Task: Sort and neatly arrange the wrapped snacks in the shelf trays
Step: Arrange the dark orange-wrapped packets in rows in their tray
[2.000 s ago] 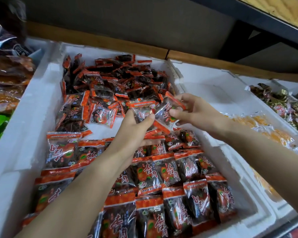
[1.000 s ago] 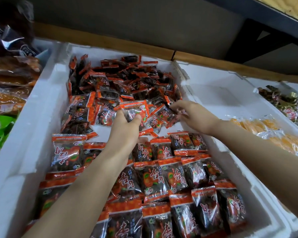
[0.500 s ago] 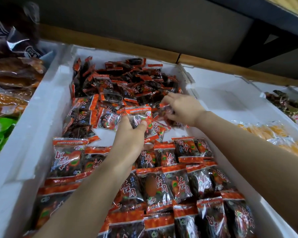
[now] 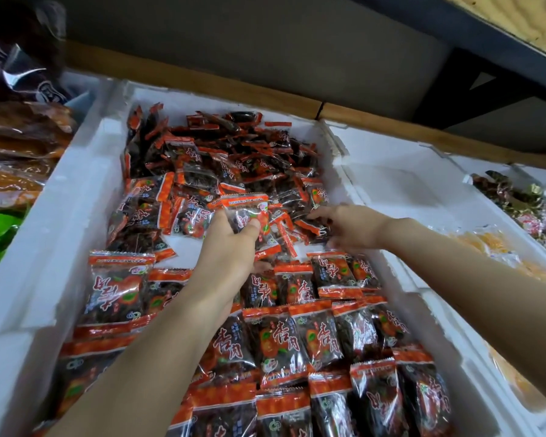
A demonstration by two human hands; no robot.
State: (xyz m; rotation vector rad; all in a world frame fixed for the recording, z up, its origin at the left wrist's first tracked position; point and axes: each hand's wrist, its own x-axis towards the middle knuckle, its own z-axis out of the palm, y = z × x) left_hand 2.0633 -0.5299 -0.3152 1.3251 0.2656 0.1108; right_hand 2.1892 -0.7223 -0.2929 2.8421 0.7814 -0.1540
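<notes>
A white foam tray [image 4: 67, 222] holds many orange-and-black wrapped snacks. Those in its near half lie in overlapping rows [image 4: 316, 339]; a loose heap [image 4: 221, 159] fills the far half. My left hand [image 4: 230, 247] holds one or more packets [image 4: 246, 209] upright over the middle of the tray, thumb on the front. My right hand [image 4: 347, 225] reaches into the right side of the heap, its fingertips curled on a packet [image 4: 312, 227] lying there.
To the right stands another white foam tray [image 4: 401, 190] with yellow-orange packets [image 4: 483, 244] near its front. Further right are shiny mixed candies [image 4: 524, 203]. Brown and orange bags [image 4: 19, 143] lie left of the tray. A wooden ledge [image 4: 297, 105] and dark shelf run behind.
My right hand set down its packet, moved deeper into the heap's right side and settled on another. My left hand stayed mid-tray with its packets. The view moved closer.
</notes>
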